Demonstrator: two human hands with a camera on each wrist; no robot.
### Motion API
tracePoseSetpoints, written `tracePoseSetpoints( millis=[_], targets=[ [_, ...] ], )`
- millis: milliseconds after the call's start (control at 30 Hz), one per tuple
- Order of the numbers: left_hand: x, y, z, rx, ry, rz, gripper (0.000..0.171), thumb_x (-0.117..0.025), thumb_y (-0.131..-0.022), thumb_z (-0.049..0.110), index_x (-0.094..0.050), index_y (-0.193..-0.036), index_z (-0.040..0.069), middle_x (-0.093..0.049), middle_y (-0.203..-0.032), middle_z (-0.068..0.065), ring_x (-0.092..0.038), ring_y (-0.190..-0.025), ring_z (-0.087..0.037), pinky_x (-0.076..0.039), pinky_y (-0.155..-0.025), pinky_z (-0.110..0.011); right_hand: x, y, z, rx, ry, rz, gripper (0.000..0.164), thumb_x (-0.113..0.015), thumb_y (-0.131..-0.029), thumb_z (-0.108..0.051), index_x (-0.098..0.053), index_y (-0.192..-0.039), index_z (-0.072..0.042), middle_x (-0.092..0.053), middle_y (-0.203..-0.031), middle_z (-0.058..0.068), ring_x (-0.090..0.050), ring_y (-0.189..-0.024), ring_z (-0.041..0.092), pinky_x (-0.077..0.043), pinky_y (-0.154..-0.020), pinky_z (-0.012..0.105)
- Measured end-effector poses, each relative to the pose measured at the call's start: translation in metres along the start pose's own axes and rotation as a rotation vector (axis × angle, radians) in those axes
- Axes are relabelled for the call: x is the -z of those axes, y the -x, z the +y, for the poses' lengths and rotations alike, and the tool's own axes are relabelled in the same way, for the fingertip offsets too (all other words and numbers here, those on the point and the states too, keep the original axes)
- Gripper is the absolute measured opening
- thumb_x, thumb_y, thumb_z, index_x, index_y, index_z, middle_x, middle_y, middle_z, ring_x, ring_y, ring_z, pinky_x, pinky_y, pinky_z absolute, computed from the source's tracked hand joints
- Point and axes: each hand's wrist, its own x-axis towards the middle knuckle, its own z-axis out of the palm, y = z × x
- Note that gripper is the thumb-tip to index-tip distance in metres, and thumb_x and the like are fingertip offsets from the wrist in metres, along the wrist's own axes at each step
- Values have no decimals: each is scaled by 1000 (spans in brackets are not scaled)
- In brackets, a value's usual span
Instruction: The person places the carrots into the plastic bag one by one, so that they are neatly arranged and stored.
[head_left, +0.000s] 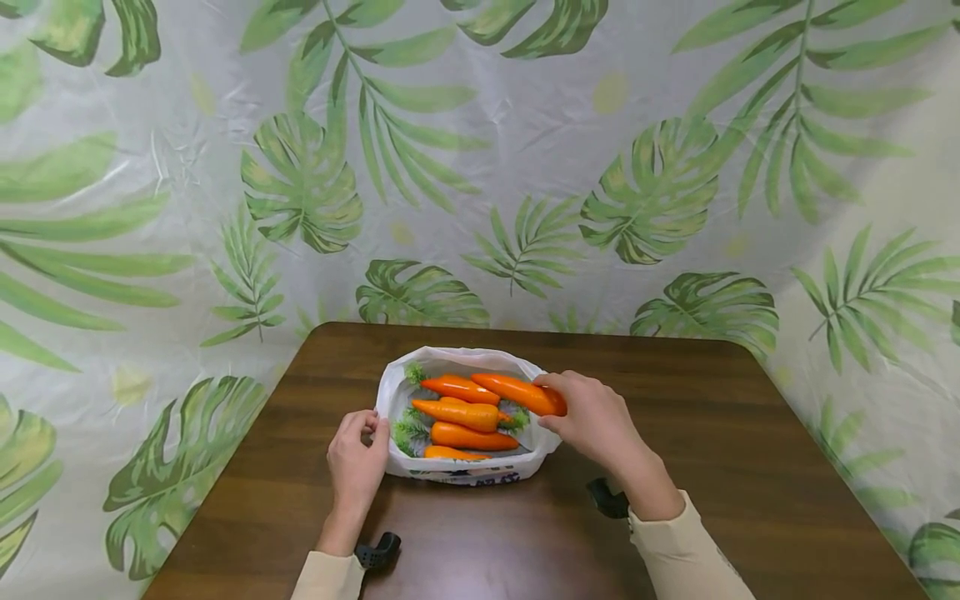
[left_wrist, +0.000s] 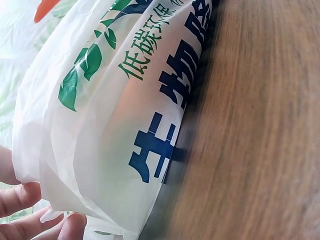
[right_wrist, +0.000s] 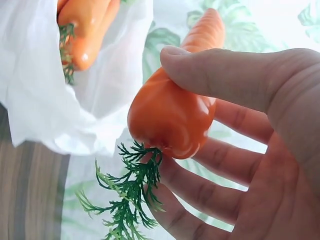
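Observation:
A white plastic bag [head_left: 401,462] stands with its mouth spread wide, and several orange carrots [head_left: 465,415] with green feathery tops lie inside. My left hand [head_left: 356,454] pinches the bag's left rim; in the left wrist view the fingertips [left_wrist: 22,197] grip the thin plastic. At the bag's right side my right hand [head_left: 592,421] holds another carrot [head_left: 517,392] by its thick end, its narrow tip pointing left over the opening. The right wrist view shows thumb and fingers round this carrot [right_wrist: 170,115], with its green top [right_wrist: 130,195] hanging down.
The bag rests on a dark brown wooden table [head_left: 705,450]. Behind it hangs a pale curtain [head_left: 525,167] printed with green leaves. A black wrist strap [head_left: 378,550] is at my left wrist, another black strap [head_left: 607,498] at my right.

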Motion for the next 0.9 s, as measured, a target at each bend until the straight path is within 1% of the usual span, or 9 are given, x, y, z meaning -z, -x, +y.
tracePoseSetpoints(
  millis=[300,400,633,733,900],
  targets=[
    [0,0,3,-12,-5,11,15,-75,-89,12,-65,-78,11,-70,-103,-4,-67,-83,-23,-49,-73,-42,-14,-8,-16,11,-29,-28,48,-89,-75,-26,-71,-120,-28,-68,-105,-7,-59,-79,13,-48,-64,35],
    [0,0,3,-18,-11,16,15,-75,-88,13,-65,-77,11,-70,-102,-4,-66,-83,-23,-48,-73,-41,-19,-11,-22,27,-41,-29,49,-89,-76,-26,-71,-121,-27,-69,-105,-8,-60,-80,13,-49,-66,36],
    [-1,1,2,-30,-20,24,17,-75,-87,12,-63,-75,12,-71,-101,-5,-66,-82,-22,-47,-72,-41,-34,-14,-32,61,-48,-39,50,-88,-77,-28,-70,-124,-24,-70,-116,-6,-65,-93,16,-52,-73,40],
    [-1,1,2,-24,-21,22,17,-76,-88,12,-63,-75,12,-70,-101,-5,-66,-83,-22,-48,-72,-41,-41,-16,-35,78,-42,-39,50,-87,-77,-28,-70,-124,-25,-69,-111,-6,-64,-94,15,-52,-74,40],
    [-1,1,2,-19,-18,19,17,-76,-88,12,-64,-75,11,-70,-102,-4,-66,-83,-22,-48,-71,-41,-52,-19,-38,122,-23,-27,50,-87,-76,-28,-70,-123,-24,-66,-99,-5,-59,-83,13,-48,-69,36]
  ],
)
